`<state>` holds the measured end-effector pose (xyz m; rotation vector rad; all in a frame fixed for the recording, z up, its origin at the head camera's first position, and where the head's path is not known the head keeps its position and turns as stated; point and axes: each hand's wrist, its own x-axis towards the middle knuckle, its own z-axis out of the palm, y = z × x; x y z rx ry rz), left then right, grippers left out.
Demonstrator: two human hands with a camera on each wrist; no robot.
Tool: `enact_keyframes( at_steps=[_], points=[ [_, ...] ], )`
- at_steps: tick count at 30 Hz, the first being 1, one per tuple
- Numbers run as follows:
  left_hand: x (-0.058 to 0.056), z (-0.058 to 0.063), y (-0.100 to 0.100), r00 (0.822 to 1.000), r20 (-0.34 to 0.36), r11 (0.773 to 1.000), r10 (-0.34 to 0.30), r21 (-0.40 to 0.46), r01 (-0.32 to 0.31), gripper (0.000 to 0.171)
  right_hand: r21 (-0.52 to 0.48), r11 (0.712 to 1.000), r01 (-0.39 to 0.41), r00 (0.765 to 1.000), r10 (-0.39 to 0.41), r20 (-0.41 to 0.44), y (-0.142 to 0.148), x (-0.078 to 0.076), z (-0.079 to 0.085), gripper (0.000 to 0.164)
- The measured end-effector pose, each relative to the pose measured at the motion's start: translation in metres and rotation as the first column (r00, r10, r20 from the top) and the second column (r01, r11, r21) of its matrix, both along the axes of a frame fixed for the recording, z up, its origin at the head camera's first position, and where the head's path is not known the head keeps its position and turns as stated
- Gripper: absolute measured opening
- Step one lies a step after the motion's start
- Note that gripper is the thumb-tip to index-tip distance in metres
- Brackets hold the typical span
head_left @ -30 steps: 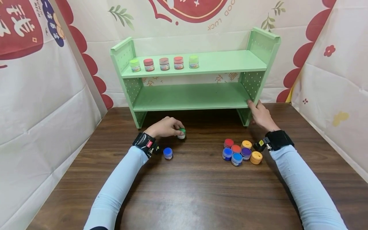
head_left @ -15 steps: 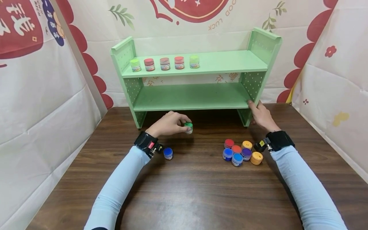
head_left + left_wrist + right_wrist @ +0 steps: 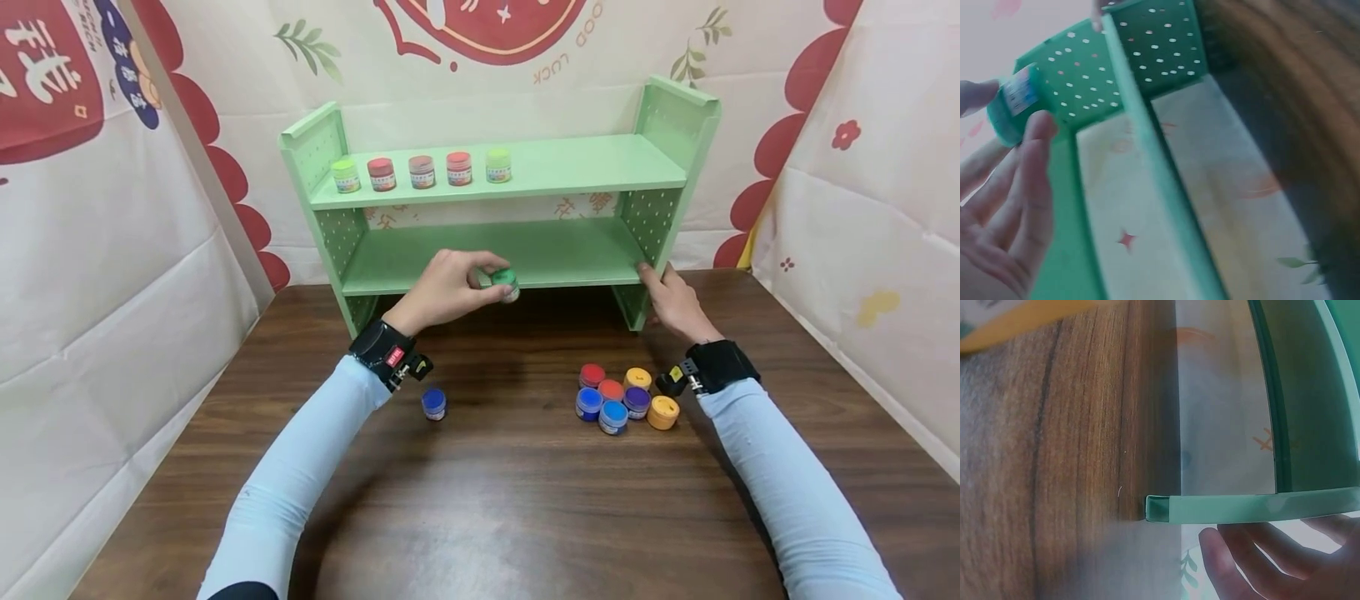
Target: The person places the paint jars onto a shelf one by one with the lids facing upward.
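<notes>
Between thumb and fingers, my left hand pinches a small paint jar with a green lid, raised off the table in front of the lower board of a light green shelf. The left wrist view shows this jar tilted, its printed label facing out. My right hand holds the shelf's right side panel low down, thumb at the front edge. Seen from the right wrist, several fingers lie along the panel's outer face. A blue paint jar stands alone on the table below my left wrist.
Several jars with green, red and pinkish lids, such as a red-lidded one, line the upper board's left part. A cluster of jars, including a purple-lidded one, stands by my right wrist on the brown table. Printed cloth hangs behind.
My left hand has lifted the green-lidded jar from the table, up and slightly right, to the height of the lower board's front edge. My right hand keeps its place on the shelf.
</notes>
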<state>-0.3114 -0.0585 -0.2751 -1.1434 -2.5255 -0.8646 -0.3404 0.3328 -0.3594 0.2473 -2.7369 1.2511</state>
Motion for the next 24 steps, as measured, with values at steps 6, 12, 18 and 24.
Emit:
enact_keyframes(
  at_steps=[6, 12, 18, 24],
  points=[
    [0.000, 0.045, 0.017, 0.994, -0.109, 0.997, -0.026, 0.069, 0.033, 0.038, 0.013, 1.000, 0.000, 1.000, 0.001, -0.009, 0.000, 0.001, -0.001, 0.080],
    [-0.006, 0.088, 0.033, 0.995, -0.098, 0.993, -0.020, 0.115, 0.032, 0.038, 0.012, 1.000, 0.003, 1.000, -0.003, -0.014, 0.000, 0.001, -0.001, 0.080],
    [-0.014, 0.113, 0.047, 0.997, -0.061, 0.998, 0.057, 0.043, -0.054, 0.039, 0.018, 1.000, 0.013, 1.000, -0.013, -0.020, -0.001, 0.002, 0.002, 0.080],
    [-0.019, 0.118, 0.058, 0.988, -0.057, 0.987, 0.141, -0.074, -0.145, 0.044, 0.018, 0.999, 0.030, 0.999, -0.030, -0.016, -0.001, 0.002, 0.001, 0.081]
  ],
)
